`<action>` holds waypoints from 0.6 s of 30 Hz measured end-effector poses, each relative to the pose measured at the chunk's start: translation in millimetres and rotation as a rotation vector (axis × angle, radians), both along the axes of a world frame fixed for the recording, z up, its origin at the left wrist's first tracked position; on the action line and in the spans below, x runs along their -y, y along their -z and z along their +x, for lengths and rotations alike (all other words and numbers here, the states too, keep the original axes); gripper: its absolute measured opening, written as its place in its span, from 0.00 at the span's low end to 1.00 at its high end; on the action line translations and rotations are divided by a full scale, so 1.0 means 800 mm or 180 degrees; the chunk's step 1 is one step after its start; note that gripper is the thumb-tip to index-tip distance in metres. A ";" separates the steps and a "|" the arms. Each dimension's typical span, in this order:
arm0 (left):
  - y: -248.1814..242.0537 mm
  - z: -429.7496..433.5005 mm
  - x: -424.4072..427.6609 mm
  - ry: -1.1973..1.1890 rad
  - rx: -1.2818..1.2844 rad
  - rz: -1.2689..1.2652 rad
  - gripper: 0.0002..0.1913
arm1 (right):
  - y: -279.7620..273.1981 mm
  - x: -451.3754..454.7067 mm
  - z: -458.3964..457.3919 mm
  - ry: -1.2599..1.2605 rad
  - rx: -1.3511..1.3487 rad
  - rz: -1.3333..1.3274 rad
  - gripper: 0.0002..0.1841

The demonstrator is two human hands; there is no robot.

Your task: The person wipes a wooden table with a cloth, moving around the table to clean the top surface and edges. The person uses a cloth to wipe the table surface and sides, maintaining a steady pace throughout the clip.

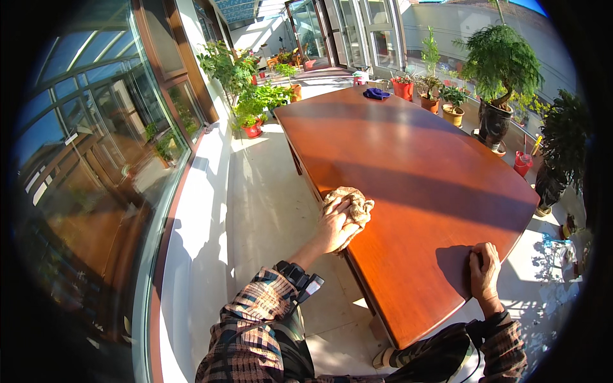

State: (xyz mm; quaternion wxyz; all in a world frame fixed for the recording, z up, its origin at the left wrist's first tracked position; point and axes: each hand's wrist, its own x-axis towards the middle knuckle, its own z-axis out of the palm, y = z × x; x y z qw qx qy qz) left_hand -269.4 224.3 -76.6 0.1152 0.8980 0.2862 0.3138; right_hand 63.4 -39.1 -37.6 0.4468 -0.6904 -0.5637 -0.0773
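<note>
My left hand (336, 227) presses a crumpled tan cloth (360, 210) onto the left edge of a reddish-brown wooden table (407, 158). Part of the cloth hangs over that edge. The fingers lie spread across the fabric, and a device with a strap (294, 275) sits on the wrist. Near the table's right front edge, my right hand (484, 270) rests with its fingers curled in and nothing visible in it. Its shadow falls on the polished top. At the table's far end lies a bunched dark-blue cloth (376, 93).
Large window panes (96, 158) and a white ledge (201, 230) run along the left. Potted plants stand beyond the table on both sides, among them a leafy tree in a dark pot (495, 124). A red bucket (523, 163) is on the right. Pale floor tiles (268, 201) surround the table.
</note>
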 end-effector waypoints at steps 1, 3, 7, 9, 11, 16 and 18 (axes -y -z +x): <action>0.002 -0.004 -0.027 0.0079 0.0037 0.0042 0.21 | -0.001 0.000 -0.001 -0.0006 -0.0008 -0.0021 0.04; 0.010 -0.008 -0.080 -0.0063 -0.0061 -0.0069 0.22 | -0.002 0.000 -0.002 0.0011 -0.0033 -0.0050 0.04; 0.023 -0.012 -0.166 -0.0476 -0.0167 -0.0036 0.23 | -0.004 -0.001 -0.004 -0.0001 -0.0076 -0.0106 0.04; 0.019 -0.014 -0.198 -0.0790 -0.0482 -0.0222 0.28 | -0.003 -0.002 -0.004 -0.0027 -0.0084 -0.0118 0.04; 0.008 -0.017 -0.223 -0.1076 -0.0665 -0.0535 0.34 | -0.002 -0.002 -0.002 -0.0054 -0.0092 -0.0110 0.04; -0.013 -0.015 -0.256 -0.0981 -0.0779 -0.0494 0.36 | -0.001 0.000 0.000 -0.0082 -0.0082 -0.0144 0.04; -0.009 -0.013 -0.255 -0.1125 -0.0781 -0.0556 0.35 | -0.002 -0.001 -0.001 -0.0098 -0.0040 -0.0147 0.03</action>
